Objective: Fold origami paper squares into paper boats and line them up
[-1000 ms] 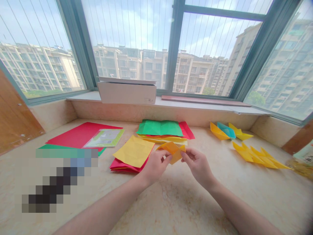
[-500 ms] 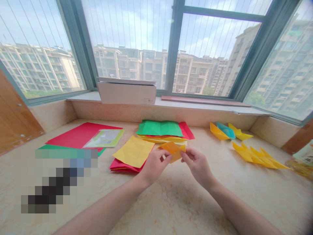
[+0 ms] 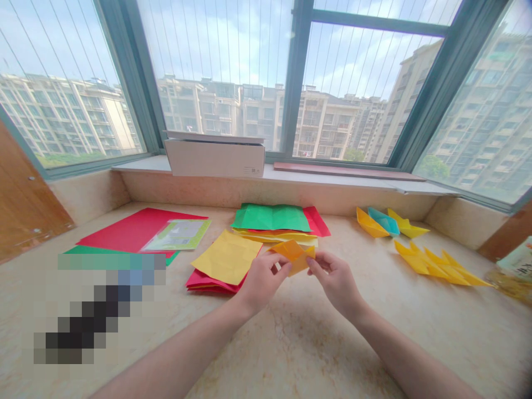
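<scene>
Between my two hands is a small piece of folded orange-yellow paper [image 3: 296, 256], with creased flaps at its top. My left hand [image 3: 268, 277] pinches its left side between thumb and fingers. On the right edge, the thumb and fingers of my right hand [image 3: 332, 276] press together on the same paper. Close to my left wrist lies a stack of yellow and red sheets [image 3: 228, 257], yellow on top. Just beyond both hands sits a pile of creased sheets [image 3: 272, 217], green uppermost with red and yellow beneath.
At the right stand folded paper boats [image 3: 376, 223] in orange, blue and yellow, with several yellow ones [image 3: 440, 265] nearer. Red and green sheets [image 3: 137, 230] lie left under a clear packet [image 3: 178, 235]. A white box [image 3: 214, 158] rests on the sill. A jar [image 3: 515, 271] is far right.
</scene>
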Motion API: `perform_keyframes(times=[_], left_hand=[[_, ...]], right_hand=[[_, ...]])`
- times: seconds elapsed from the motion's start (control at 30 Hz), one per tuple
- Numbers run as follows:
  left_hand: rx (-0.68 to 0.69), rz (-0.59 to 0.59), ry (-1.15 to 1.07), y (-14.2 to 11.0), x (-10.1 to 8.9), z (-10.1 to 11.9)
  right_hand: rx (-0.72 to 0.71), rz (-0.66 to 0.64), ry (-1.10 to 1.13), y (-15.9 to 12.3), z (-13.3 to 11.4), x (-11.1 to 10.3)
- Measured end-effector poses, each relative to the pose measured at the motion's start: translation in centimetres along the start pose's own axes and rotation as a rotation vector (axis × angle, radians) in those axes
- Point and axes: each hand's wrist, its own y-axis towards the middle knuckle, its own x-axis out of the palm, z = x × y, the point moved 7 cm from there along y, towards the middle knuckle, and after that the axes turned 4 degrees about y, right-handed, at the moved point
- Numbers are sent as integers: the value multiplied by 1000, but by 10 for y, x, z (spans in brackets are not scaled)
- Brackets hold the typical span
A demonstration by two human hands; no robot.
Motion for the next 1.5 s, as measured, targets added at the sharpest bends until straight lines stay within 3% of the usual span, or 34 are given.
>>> perform_keyframes(times=[0.53,0.93,1.27,1.5], left_hand=[[11,-30,-11,-1,3,0],[-35,30,-34,-2,-1,-4],[-150,94,-335,-1,-2,-10],[-175,152,-399,-2,-7,-10]], right_hand=[[-19,-17,-44,0,1,0],[-5,13,-41,0,0,-2],[27,26,1,1,7,-2],[58,19,27,1,9,-1]])
